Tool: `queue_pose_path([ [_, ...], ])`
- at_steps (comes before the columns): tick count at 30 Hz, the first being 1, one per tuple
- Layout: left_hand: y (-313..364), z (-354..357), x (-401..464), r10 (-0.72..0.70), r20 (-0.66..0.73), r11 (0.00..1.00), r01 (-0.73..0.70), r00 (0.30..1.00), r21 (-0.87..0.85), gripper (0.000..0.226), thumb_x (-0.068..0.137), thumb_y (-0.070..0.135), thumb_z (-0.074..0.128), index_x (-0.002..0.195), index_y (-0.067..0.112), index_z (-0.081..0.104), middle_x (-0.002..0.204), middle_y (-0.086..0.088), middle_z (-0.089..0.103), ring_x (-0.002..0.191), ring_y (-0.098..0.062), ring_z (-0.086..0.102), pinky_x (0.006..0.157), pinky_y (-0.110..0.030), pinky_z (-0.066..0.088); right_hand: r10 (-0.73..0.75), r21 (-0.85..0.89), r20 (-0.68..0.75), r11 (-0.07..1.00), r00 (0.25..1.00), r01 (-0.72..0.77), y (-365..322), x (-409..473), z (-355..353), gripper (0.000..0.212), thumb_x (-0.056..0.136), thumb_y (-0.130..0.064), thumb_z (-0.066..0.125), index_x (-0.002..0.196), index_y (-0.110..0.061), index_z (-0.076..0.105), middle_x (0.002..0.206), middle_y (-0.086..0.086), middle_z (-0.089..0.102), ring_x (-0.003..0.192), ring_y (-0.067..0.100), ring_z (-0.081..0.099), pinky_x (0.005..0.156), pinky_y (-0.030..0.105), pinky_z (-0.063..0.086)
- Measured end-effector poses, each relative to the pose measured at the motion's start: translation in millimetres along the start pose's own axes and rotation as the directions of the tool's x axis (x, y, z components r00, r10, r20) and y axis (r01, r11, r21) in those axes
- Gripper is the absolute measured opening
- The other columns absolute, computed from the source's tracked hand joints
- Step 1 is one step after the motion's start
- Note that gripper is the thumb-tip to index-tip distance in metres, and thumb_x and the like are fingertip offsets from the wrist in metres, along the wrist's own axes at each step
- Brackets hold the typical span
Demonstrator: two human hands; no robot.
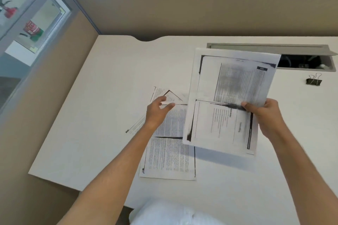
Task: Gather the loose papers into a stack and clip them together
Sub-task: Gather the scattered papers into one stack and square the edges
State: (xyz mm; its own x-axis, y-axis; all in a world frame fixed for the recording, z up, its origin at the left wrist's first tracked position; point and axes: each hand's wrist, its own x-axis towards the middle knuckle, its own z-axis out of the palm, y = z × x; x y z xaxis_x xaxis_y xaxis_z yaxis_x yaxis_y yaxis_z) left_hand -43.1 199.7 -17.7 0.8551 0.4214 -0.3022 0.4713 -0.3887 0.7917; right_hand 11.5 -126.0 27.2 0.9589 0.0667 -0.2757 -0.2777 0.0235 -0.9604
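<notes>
The right hand (263, 113) pinches thin, floppy lifted sheets (228, 97) at their right edge, while the open left hand (157, 113) hovers over loose papers (170, 157) beside them.

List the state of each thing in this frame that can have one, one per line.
Right hand: gripping the held sheets.
Held sheets: lifted off the desk, tilted.
Left hand: open, fingers spread over the loose papers.
Loose papers: flat on the desk, overlapping, not squared.
Binder clip: untouched on the desk, clipped on nothing.
Cable hatch: lid raised, open.
</notes>
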Motion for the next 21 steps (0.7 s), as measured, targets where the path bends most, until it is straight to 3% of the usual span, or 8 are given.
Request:
queue_pose_path([
  [4, -53.1, -23.4, 13.5, -0.001, 0.03, 0.881, -0.014, 1.0, 0.473, 0.083, 0.073, 0.058, 0.072, 0.137, 0.015, 0.042, 0.146, -0.005, 0.044, 0.135, -0.023, 0.039, 0.106, -0.048, 0.038, 0.166, -0.047, 0.012, 0.985, 0.986, -0.165, 37.5, -10.2, 11.0, 0.014, 0.08, 0.005, 0.068, 0.092, -0.003, 0.069, 0.083, 0.005, 0.075, 0.07, 0.015, 0.073, 0.074, 0.034, 0.059],
  [7, -65.9, -29.9, 16.1, 0.001, 0.052, 0.762, -0.034, 0.999, 0.647, 0.095, 0.073, 0.057, 0.071, 0.145, 0.012, 0.028, 0.155, -0.006, 0.028, 0.143, -0.024, 0.025, 0.11, -0.05, 0.031, 0.248, -0.061, 0.012, 0.967, 0.969, -0.247, 65.4, -21.6, 25.3, 0.024, 0.079, 0.004, 0.07, 0.103, 0.006, 0.068, 0.091, 0.012, 0.073, 0.077, 0.024, 0.072, 0.079, 0.036, 0.054],
  [9, -66.7, -31.7, 18.1, 0.006, 0.068, 0.746, -0.05, 0.998, 0.664, 0.101, 0.073, 0.057, 0.072, 0.148, 0.011, 0.022, 0.158, -0.006, 0.023, 0.145, -0.024, 0.02, 0.112, -0.05, 0.026, 0.284, -0.079, 0.009, 0.956, 0.959, -0.283, 78.8, -28.8, 32.6, 0.024, 0.079, 0.004, 0.07, 0.103, 0.007, 0.068, 0.088, 0.011, 0.074, 0.075, 0.024, 0.072, 0.076, 0.034, 0.054],
  [13, -62.5, -33.6, 27.3, 0.053, 0.105, 0.758, -0.108, 0.993, 0.643, 0.101, 0.071, 0.056, 0.074, 0.147, 0.012, 0.024, 0.154, -0.004, 0.031, 0.14, -0.025, 0.027, 0.109, -0.048, 0.028, 0.332, -0.1, 0.009, 0.939, 0.943, -0.329, 91.3, -37.0, 38.8, 0.016, 0.08, 0.004, 0.07, 0.097, 0.004, 0.069, 0.082, 0.007, 0.076, 0.072, 0.02, 0.074, 0.068, 0.03, 0.056],
  [17, -61.2, -34.3, 35.8, 0.091, 0.124, 0.741, -0.151, 0.988, 0.654, 0.102, 0.068, 0.053, 0.078, 0.147, 0.014, 0.026, 0.154, -0.005, 0.032, 0.14, -0.025, 0.027, 0.11, -0.045, 0.025, 0.339, -0.125, -0.001, 0.933, 0.941, -0.336, 92.8, -38.8, 39.1, 0.01, 0.082, 0.004, 0.068, 0.088, -0.003, 0.069, 0.071, -0.003, 0.075, 0.065, 0.011, 0.073, 0.056, 0.018, 0.053],
  [21, -65.6, -33.1, 39.9, 0.112, 0.122, 0.757, -0.164, 0.986, 0.633, 0.101, 0.065, 0.051, 0.08, 0.146, 0.018, 0.03, 0.149, -0.003, 0.038, 0.137, -0.024, 0.03, 0.113, -0.044, 0.024, 0.335, -0.168, -0.02, 0.928, 0.942, -0.333, 94.1, -38.1, 42.0, 0.01, 0.083, 0.002, 0.068, 0.087, -0.006, 0.069, 0.077, 0.0, 0.074, 0.062, 0.007, 0.071, 0.055, 0.016, 0.051],
])
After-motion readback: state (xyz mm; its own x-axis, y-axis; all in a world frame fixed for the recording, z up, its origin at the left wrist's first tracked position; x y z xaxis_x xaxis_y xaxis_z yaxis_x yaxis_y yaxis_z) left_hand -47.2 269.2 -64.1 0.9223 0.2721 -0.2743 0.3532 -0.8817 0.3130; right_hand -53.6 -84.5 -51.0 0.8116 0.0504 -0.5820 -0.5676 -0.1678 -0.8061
